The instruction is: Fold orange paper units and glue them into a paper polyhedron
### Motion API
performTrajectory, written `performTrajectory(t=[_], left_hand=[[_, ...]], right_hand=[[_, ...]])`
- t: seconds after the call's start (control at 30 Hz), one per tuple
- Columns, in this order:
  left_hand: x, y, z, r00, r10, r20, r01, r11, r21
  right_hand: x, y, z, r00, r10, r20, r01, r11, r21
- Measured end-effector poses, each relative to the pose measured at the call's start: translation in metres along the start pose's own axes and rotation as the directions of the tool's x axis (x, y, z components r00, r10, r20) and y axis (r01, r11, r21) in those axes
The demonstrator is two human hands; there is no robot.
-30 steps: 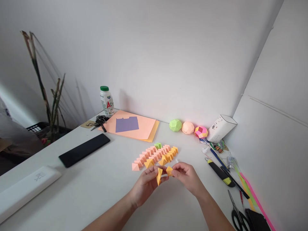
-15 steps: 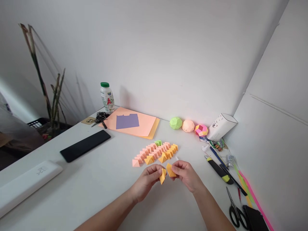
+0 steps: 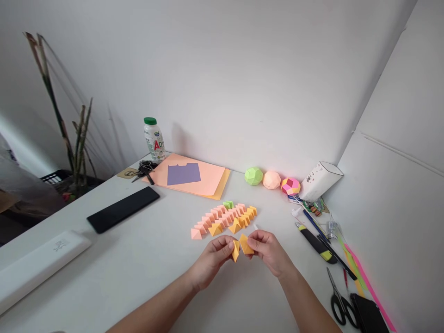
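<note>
Left hand (image 3: 212, 260) pinching 1 folded orange piece (image 3: 236, 251), long axis up-down in view; right hand (image 3: 269, 253) pinching a 2nd orange piece (image 3: 246, 245) just right of it, both over counter (image 3: 152, 263), edge contact hard to tell

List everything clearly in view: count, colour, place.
Held pieces: two, orange, one per hand
Folded pieces: many, peach, orange, green, middle
Desk: one, white, below
Wall: one, white, behind
Stems: several, green, brown, left
Basket: one, black, left
Bottle: one, white, back left
Cluster: one, black, beside bottle
Sheets: several, peach, orange, purple, back
Slab: one, black, left
Case: one, white, left edge
Balls: three, green, peach, multicoloured, back
Container: one, white, back right
Utility knife: one, black-yellow, right
Pens: several, blue, black, red, right
Strips: several, pink, green, orange, right
Scissors: one, black-handled, lower right
Phone-like item: one, black, lower right
Left hand: one, lower middle
Right hand: one, lower middle
</note>
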State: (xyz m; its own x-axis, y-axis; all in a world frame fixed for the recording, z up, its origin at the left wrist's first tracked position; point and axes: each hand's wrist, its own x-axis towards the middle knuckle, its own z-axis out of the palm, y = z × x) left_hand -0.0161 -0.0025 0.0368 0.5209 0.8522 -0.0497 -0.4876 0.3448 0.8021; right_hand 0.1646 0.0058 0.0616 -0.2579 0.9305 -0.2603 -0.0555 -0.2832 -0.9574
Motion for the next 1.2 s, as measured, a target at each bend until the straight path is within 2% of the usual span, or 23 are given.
performTrajectory(t=[0.53,1.2], left_hand=[[0.001,-0.003,0.0,1.0,0.022,0.019,-0.024,0.987,0.158],[0.002,-0.003,0.001,0.999,0.036,-0.009,-0.034,0.989,0.145]], right_hand=[[-0.002,-0.002,0.009,1.0,0.019,-0.019,-0.019,1.0,-0.014],[-0.002,0.002,0.016,0.995,0.008,-0.098,-0.011,0.999,-0.038]])
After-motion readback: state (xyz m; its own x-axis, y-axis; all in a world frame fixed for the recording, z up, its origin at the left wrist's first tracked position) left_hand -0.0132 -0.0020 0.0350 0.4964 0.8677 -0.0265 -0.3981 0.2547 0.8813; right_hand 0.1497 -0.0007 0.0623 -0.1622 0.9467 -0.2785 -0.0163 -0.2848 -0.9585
